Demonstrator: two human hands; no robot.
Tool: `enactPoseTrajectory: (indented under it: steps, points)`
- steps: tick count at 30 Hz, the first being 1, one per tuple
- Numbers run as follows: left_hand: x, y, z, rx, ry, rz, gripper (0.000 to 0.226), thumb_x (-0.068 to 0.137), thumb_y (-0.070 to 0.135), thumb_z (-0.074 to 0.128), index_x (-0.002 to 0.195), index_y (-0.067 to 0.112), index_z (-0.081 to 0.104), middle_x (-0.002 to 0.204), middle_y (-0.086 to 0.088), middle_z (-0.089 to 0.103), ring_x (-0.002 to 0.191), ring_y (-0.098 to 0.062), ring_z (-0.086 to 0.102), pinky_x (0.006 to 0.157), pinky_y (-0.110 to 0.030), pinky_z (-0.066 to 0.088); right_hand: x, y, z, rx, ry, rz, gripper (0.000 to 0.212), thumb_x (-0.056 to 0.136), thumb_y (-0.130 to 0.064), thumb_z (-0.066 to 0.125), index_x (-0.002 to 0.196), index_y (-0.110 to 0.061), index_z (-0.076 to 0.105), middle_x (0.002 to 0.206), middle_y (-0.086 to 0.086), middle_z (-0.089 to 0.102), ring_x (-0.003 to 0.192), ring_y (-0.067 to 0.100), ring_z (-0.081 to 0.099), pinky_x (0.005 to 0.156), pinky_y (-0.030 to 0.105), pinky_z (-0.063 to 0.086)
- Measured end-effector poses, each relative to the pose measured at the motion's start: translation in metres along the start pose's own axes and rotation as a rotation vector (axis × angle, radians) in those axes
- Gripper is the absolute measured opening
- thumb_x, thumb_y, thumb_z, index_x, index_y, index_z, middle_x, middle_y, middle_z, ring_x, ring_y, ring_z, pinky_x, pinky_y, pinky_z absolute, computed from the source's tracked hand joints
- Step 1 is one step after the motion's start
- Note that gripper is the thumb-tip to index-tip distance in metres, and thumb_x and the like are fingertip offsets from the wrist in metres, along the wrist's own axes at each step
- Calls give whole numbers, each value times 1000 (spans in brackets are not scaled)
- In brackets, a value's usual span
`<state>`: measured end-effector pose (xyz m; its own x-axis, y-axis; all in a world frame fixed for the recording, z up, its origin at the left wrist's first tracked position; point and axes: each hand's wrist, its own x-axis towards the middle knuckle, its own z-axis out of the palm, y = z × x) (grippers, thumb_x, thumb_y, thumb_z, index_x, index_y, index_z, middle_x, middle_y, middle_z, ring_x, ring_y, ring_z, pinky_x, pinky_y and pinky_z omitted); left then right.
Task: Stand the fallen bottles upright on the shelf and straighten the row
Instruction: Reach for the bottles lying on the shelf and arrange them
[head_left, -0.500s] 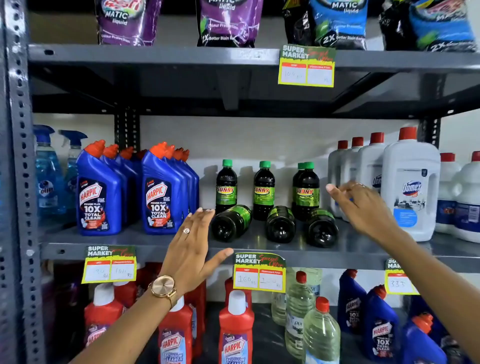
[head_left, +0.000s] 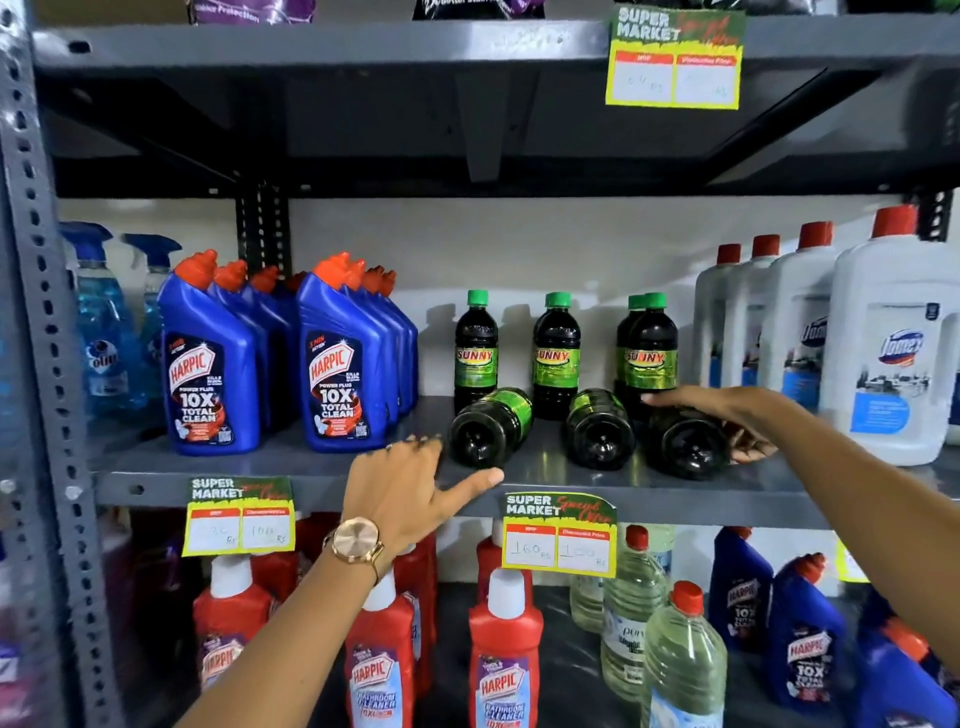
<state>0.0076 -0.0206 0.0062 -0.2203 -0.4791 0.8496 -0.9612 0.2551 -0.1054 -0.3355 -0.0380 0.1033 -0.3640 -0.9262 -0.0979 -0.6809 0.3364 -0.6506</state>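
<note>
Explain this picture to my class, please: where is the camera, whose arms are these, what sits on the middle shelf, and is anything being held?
The camera is worn on a person's head, looking forward and down, so the two bare arms are the wearer's own. No machine is involved. On the grey middle shelf three dark green-labelled bottles lie fallen, bases toward us: left one, middle one, right one. More of them stand upright behind. The right hand lies over the right fallen bottle, closing its grip. The left hand, wearing a watch, is open, reaching toward the left fallen bottle, holding nothing.
</note>
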Motion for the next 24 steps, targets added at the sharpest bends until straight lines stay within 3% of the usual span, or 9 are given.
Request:
enactPoseTrajectory:
  steps: [3, 5, 9, 11, 13, 16, 20, 24]
  points:
    - [-3, -1, -1, -3, 18, 41, 84, 75, 88, 9, 62, 20, 57, 66, 3, 65, 58, -18, 65, 42, -23, 20, 3, 7, 5, 150, 1, -26, 60, 77, -59, 63, 94, -3, 52, 93, 15, 60, 82, 29, 58, 80, 35, 48]
    - [-3, -2, 0, -10, 22, 56, 84, 77, 86, 11, 64, 20, 61, 66, 4, 66, 58, -17, 65, 41, -22, 24, 10, 19, 8, 306, 34, -56, 50, 74, -55, 68, 90, -9, 57, 93, 16, 62, 93, 32, 61, 93, 39, 49]
    - [-3, -3, 4, -20, 27, 68, 85, 79, 84, 14, 73, 19, 69, 71, 5, 70, 62, -16, 67, 43, -24, 39, 8, 40, 14, 604, 179, -134, 90, 49, -70, 74, 110, -5, 62, 102, 18, 68, 99, 35, 65, 94, 43, 50]
    - [-4, -3, 4, -23, 37, 55, 83, 81, 81, 14, 71, 18, 68, 67, 4, 69, 59, -17, 66, 44, -24, 39, 6, 45, 16, 669, 282, -173, 77, 59, -69, 71, 98, -5, 56, 94, 15, 65, 101, 35, 63, 97, 45, 48]
    - [-4, -2, 3, -35, 44, 45, 78, 87, 73, 13, 68, 19, 66, 65, 4, 68, 57, -18, 65, 44, -24, 37, 6, 46, 16, 646, 422, -215, 67, 74, -67, 61, 95, -4, 51, 97, 14, 59, 99, 33, 56, 93, 43, 45]
    - [-3, -1, 3, -65, 64, 46, 60, 93, 54, 24, 67, 19, 66, 67, 3, 69, 58, -20, 65, 45, -25, 39, 2, 40, 16, 529, 591, -291, 85, 69, -77, 51, 100, 2, 58, 109, 19, 61, 101, 36, 56, 86, 44, 42]
    - [-3, -1, 3, -68, 51, 47, 44, 88, 37, 34, 67, 17, 65, 66, 2, 68, 55, -21, 64, 44, -26, 40, 0, 24, 16, 373, 714, -348, 72, 77, -63, 61, 108, 2, 53, 117, 23, 60, 109, 40, 56, 86, 45, 43]
    - [-3, -2, 5, -54, 31, 39, 41, 85, 32, 35, 68, 15, 68, 69, -1, 71, 56, -21, 64, 44, -27, 44, 7, 12, 17, 160, 753, -371, 74, 79, -57, 65, 114, 6, 47, 116, 28, 60, 109, 45, 57, 82, 45, 45]
